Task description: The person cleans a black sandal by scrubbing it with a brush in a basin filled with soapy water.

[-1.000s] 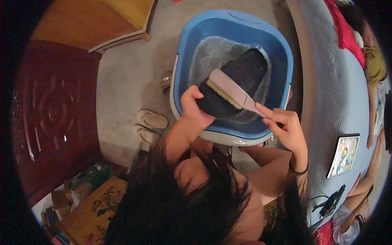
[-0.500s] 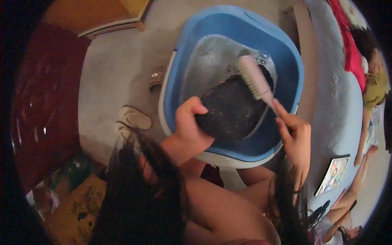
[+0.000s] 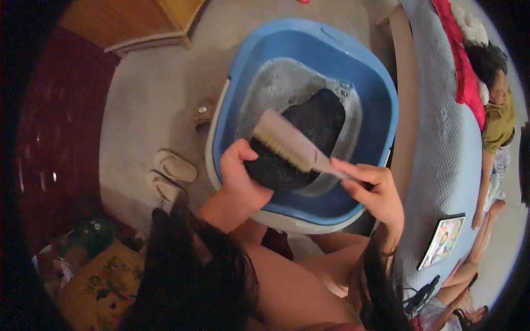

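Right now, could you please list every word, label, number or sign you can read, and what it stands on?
None can be read.
Brush: no readable lettering.
Tub: no readable lettering.
Tablet: any writing is too small and blurred.
Brown slipper: round mark, too small to read.

The dim, slightly grainy view bends toward blackened edges.

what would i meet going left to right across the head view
Dark red glossy panel, pair of beige slippers, bare left hand, pale pink bristle brush, bare right hand, flat rectangular object with colourful face, olive-green top.
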Demonstrator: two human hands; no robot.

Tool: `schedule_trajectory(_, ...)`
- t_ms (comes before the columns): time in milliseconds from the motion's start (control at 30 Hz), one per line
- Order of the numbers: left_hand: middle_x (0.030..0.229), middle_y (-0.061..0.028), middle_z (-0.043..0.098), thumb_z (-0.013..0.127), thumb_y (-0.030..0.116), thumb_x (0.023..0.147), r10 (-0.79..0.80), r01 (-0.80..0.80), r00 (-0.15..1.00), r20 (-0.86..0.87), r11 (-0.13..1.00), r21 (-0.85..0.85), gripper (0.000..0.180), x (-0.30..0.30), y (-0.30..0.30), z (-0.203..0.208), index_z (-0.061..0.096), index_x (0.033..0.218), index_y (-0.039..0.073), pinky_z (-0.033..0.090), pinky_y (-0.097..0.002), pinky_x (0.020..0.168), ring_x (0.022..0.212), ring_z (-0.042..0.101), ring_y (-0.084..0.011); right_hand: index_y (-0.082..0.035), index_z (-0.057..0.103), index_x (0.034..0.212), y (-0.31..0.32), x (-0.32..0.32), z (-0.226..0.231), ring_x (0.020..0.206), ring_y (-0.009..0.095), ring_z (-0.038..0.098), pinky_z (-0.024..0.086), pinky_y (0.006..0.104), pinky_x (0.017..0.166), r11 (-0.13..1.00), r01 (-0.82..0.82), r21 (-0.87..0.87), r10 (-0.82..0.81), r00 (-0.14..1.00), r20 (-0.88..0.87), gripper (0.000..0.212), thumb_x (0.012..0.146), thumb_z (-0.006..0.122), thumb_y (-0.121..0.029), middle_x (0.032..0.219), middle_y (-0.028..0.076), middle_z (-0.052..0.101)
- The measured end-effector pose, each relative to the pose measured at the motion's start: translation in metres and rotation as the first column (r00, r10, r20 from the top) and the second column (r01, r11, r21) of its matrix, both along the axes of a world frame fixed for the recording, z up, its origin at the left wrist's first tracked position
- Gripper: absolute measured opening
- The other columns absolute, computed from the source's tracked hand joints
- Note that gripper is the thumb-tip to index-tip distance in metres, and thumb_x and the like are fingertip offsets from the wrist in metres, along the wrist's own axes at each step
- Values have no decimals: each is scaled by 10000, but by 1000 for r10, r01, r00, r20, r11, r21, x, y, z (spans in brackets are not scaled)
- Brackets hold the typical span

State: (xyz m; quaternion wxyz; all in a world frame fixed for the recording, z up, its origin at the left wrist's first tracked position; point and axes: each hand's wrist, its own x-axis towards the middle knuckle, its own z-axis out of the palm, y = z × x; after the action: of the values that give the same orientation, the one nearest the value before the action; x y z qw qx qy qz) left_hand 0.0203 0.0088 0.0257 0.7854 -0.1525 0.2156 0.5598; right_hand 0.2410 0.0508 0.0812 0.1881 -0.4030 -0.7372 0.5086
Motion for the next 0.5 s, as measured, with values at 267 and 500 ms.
schedule_trajectory(267,1063,-159,565,452,287,588,33,-14,985,-168,993,116,543,5,-8,0,526,1065,37,404,-459,887,976,535,-331,-105,585,1117,-1,7,-1,567,182,521,424,283,580,997,30,69,-39,989,142,399,726,576,-24,673,136,576)
schedule_trajectory(500,1052,-157,575,447,288,587,-15,13,995,-97,1000,-22,564,-2,7,-1,526,1082,28,413,-468,869,944,546,-352,-138,590,1115,16,6,-2,580,176,523,423,283,577,982,168,81,-186,922,340,390,741,564,-28,684,141,576)
